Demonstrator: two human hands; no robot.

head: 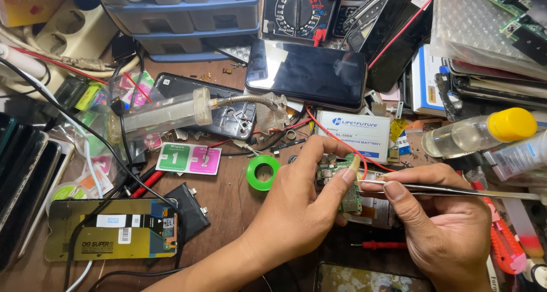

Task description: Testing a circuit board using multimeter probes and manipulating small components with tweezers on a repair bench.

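Pinching a small green circuit board (348,185) between thumb and curled fingers, the left hand (296,209) holds it upright just above the cluttered wooden bench (228,198), near the middle of the scene. The right hand (441,223) is closed around slim metal tweezers (450,189), whose tip meets the board's upper right edge beside a red wire (336,135). A white battery pack (354,133) lies just beyond the board, and a dark phone (307,71) farther off. A green tape roll (263,172) sits just left of the left hand. Open bench shows only left of the wrist; a clear bottle with a yellow cap (481,131) and an orange cutter (504,246) crowd the right side.
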